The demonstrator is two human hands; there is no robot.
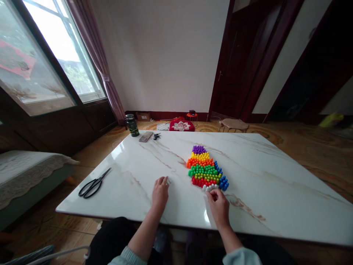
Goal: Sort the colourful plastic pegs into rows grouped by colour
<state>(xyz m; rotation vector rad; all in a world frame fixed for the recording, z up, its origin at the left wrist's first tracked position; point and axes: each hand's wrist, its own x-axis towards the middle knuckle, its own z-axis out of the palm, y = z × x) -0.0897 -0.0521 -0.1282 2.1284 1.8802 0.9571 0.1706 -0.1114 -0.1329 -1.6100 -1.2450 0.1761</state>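
Round beads lie grouped by colour in bands on the white marbled table: purple beads, yellow beads, orange beads, green beads, olive-green beads, red beads and white beads. Blue beads run down the right side. My right hand is closed in a pinch against the white row at the near end; its fingertips hide what they hold. Further left, my left hand rests on the table with fingers curled together, beside small whitish pieces too small to name.
Black-handled scissors lie on the table at the left. Along the far left edge are a dark patterned flask, a phone and keys. A stool stands beyond the table.
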